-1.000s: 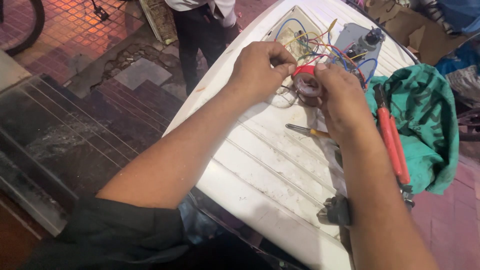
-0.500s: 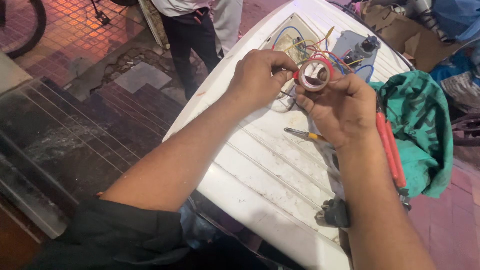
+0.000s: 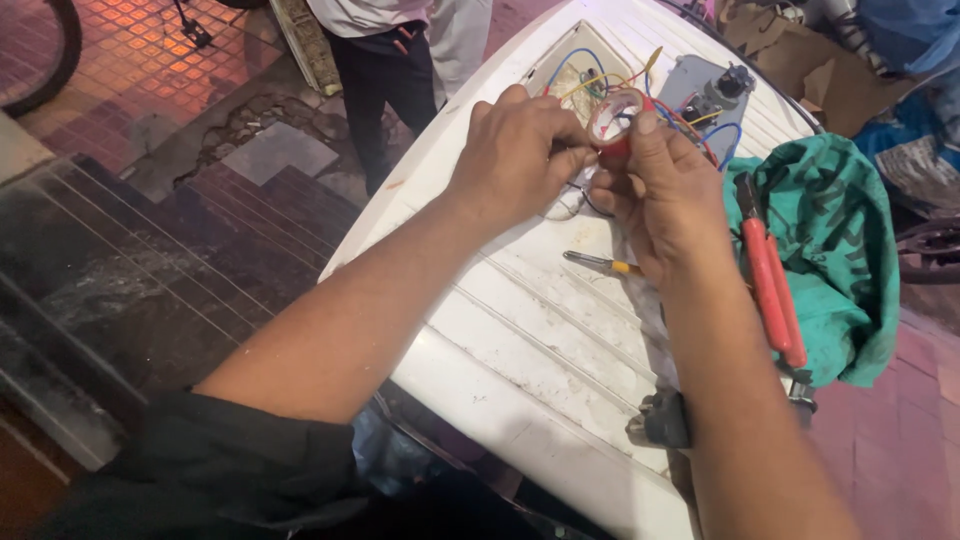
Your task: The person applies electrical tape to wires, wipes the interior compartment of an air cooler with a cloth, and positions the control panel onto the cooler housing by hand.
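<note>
Up near the top centre of the frame, a red tape roll (image 3: 615, 118) sits pinched in the right hand (image 3: 665, 195), whose fingers (image 3: 640, 140) close on its rim. Just left of it, the left hand (image 3: 515, 150) curls shut, its fingertips touching the roll's edge. Behind the roll, coloured wires (image 3: 600, 75) spill from an opening in the white panel (image 3: 560, 330). Red-handled pliers (image 3: 770, 285) lie on a green cloth (image 3: 840, 240) at right, and a small screwdriver (image 3: 600, 263) rests mid-panel.

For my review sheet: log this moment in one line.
right hand: holds tape roll | left hand: pinches tape end | below: white panel, screwdriver
</note>
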